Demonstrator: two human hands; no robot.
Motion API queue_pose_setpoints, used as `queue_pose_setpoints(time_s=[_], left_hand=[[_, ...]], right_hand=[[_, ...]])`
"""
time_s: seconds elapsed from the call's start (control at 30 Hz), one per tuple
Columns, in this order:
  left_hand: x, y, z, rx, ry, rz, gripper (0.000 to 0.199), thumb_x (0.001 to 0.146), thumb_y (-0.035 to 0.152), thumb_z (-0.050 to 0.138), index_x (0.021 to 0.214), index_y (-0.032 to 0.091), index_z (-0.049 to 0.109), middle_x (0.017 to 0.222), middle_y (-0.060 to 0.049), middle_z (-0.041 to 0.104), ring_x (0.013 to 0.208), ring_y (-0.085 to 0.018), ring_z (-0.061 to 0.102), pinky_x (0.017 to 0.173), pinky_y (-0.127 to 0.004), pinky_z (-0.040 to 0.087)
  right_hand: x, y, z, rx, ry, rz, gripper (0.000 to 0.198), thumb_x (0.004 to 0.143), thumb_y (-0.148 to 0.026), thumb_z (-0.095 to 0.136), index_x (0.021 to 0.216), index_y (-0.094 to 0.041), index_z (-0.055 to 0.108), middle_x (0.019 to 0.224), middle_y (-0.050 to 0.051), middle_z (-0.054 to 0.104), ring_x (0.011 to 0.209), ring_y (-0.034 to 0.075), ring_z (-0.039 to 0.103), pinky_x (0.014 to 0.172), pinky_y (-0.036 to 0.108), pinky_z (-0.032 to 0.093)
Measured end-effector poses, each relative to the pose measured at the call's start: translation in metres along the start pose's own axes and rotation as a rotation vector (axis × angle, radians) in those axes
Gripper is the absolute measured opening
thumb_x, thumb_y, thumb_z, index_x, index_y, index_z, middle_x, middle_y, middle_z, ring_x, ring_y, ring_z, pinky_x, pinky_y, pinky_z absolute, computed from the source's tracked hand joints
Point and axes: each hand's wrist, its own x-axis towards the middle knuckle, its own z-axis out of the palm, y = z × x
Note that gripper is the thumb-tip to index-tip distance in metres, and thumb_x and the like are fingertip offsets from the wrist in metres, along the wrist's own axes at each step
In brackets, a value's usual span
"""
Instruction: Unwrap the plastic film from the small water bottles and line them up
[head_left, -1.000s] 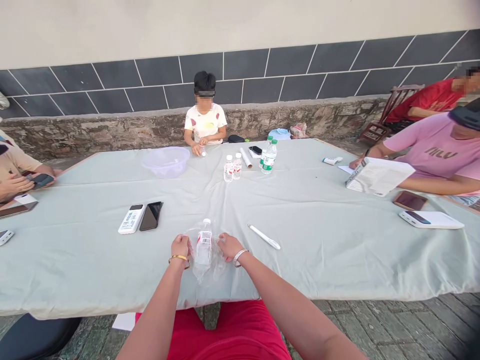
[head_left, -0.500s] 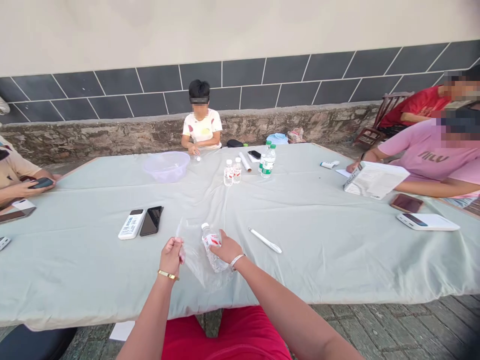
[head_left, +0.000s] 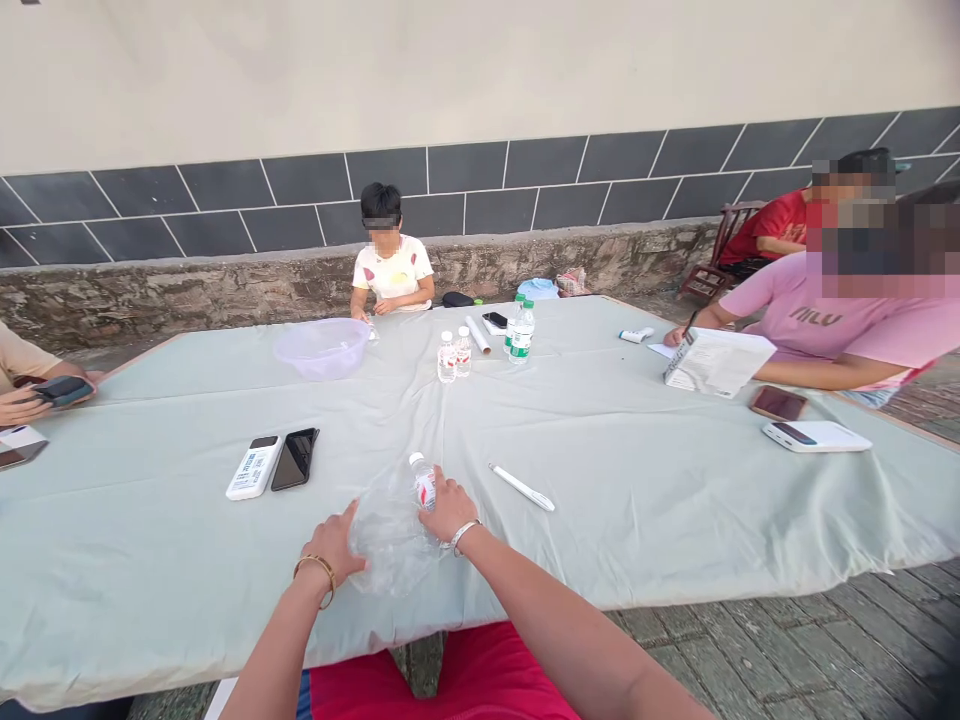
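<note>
A small clear water bottle (head_left: 425,488) with a white cap and a red-and-white label lies tilted on a transparent plastic bag (head_left: 390,550). My right hand (head_left: 450,510) is wrapped round the bottle from the right, hiding its lower part. On the bag's left edge rests my left hand (head_left: 334,545), its thumb and forefinger spread apart against the film. Whether the bag covers part of the bottle, I cannot tell. A white pen-like stick with a strap (head_left: 523,488) lies to the right of my right hand.
Left of the bag lie a white power bank (head_left: 253,468) and a black phone (head_left: 295,459). Farther back stand a purple basin (head_left: 322,350), two small bottles (head_left: 454,356) and two green-capped bottles (head_left: 520,330). People sit around the cloth-covered table (head_left: 637,520); a white box (head_left: 716,362) stands right.
My left hand has let go of its pinch on the bag and spread its fingers lower down. The bag is bunched nearer the bottle, still in my right hand. The view has tilted slightly.
</note>
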Motion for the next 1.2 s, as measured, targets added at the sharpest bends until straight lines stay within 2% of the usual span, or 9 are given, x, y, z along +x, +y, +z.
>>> queue_pose_setpoints(time_s=[0.13, 0.3, 0.47, 0.63, 0.73, 0.83, 1.03, 1.1, 1.2], left_hand=[[-0.004, -0.007, -0.004, 0.126, -0.105, -0.007, 0.032, 0.077, 0.014, 0.048, 0.105, 0.011, 0.063, 0.108, -0.018, 0.064, 0.101, -0.029, 0.062, 0.086, -0.039, 0.043], [-0.02, -0.018, -0.01, 0.026, -0.042, 0.161, 0.014, 0.078, 0.02, 0.046, 0.072, 0.019, 0.058, 0.088, -0.008, 0.064, 0.084, -0.021, 0.061, 0.079, -0.031, 0.043], [-0.04, -0.007, -0.019, -0.809, -0.127, 0.286, 0.031, 0.075, 0.05, 0.057, 0.065, 0.021, 0.053, 0.061, 0.003, 0.054, 0.061, -0.014, 0.051, 0.062, -0.026, 0.042], [-0.043, -0.011, -0.001, -1.557, -0.01, -0.054, 0.031, 0.056, 0.035, 0.08, 0.076, 0.02, 0.062, 0.063, 0.006, 0.058, 0.058, -0.01, 0.054, 0.063, -0.026, 0.05], [-0.037, -0.018, 0.008, -1.788, 0.043, -0.257, 0.033, 0.047, 0.02, 0.081, 0.073, 0.021, 0.061, 0.067, 0.005, 0.063, 0.06, -0.012, 0.059, 0.062, -0.028, 0.054], [-0.035, 0.0, 0.001, -1.858, 0.115, -0.284, 0.028, 0.048, 0.017, 0.076, 0.068, 0.022, 0.057, 0.067, 0.005, 0.062, 0.059, -0.013, 0.059, 0.061, -0.029, 0.055], [-0.038, 0.071, -0.034, -1.694, -0.034, 0.1, 0.022, 0.058, 0.032, 0.075, 0.067, 0.022, 0.057, 0.059, 0.007, 0.053, 0.052, -0.009, 0.047, 0.07, -0.033, 0.054], [-0.037, 0.065, -0.034, -1.682, -0.022, 0.101, 0.027, 0.057, 0.037, 0.076, 0.069, 0.022, 0.057, 0.059, 0.007, 0.052, 0.052, -0.009, 0.047, 0.069, -0.033, 0.054], [-0.031, 0.023, -0.019, -1.705, 0.087, -0.029, 0.037, 0.05, 0.041, 0.08, 0.072, 0.023, 0.055, 0.06, 0.007, 0.052, 0.055, -0.011, 0.051, 0.065, -0.032, 0.053]], right_hand=[[-0.002, 0.001, 0.003, -0.001, 0.026, 0.0, 0.088, 0.074, -0.038, 0.057, 0.149, -0.013, 0.017, 0.123, 0.017, 0.054, 0.113, 0.03, 0.05, 0.091, 0.036, 0.039], [-0.001, 0.003, 0.007, -0.007, 0.042, -0.002, 0.087, 0.072, -0.039, 0.058, 0.147, -0.014, 0.021, 0.12, 0.017, 0.056, 0.111, 0.031, 0.052, 0.089, 0.037, 0.041], [0.0, 0.004, 0.008, 0.001, 0.043, -0.001, 0.083, 0.072, -0.038, 0.057, 0.146, -0.013, 0.025, 0.118, 0.018, 0.057, 0.109, 0.03, 0.054, 0.089, 0.037, 0.041], [0.0, 0.005, 0.011, 0.004, 0.055, -0.014, 0.086, 0.072, -0.038, 0.058, 0.146, -0.012, 0.024, 0.119, 0.019, 0.056, 0.109, 0.031, 0.053, 0.091, 0.038, 0.041], [-0.001, 0.005, 0.012, 0.024, 0.051, -0.011, 0.087, 0.071, -0.038, 0.058, 0.147, -0.013, 0.023, 0.12, 0.018, 0.055, 0.111, 0.03, 0.052, 0.09, 0.038, 0.041], [-0.002, 0.002, 0.012, 0.018, 0.042, 0.0, 0.087, 0.071, -0.037, 0.059, 0.147, -0.013, 0.024, 0.12, 0.018, 0.055, 0.112, 0.03, 0.052, 0.091, 0.038, 0.04], [0.001, 0.009, 0.008, 0.15, 0.051, 0.026, 0.084, 0.07, -0.034, 0.061, 0.144, -0.013, 0.027, 0.122, 0.018, 0.055, 0.114, 0.031, 0.053, 0.092, 0.039, 0.041], [0.004, 0.02, 0.003, 0.281, 0.009, 0.073, 0.089, 0.064, -0.032, 0.066, 0.143, -0.014, 0.029, 0.122, 0.017, 0.057, 0.112, 0.029, 0.055, 0.09, 0.037, 0.044], [0.003, 0.039, -0.01, 0.525, -0.034, 0.109, 0.084, 0.056, -0.027, 0.072, 0.133, -0.015, 0.042, 0.107, 0.011, 0.065, 0.094, 0.026, 0.064, 0.075, 0.034, 0.049]])
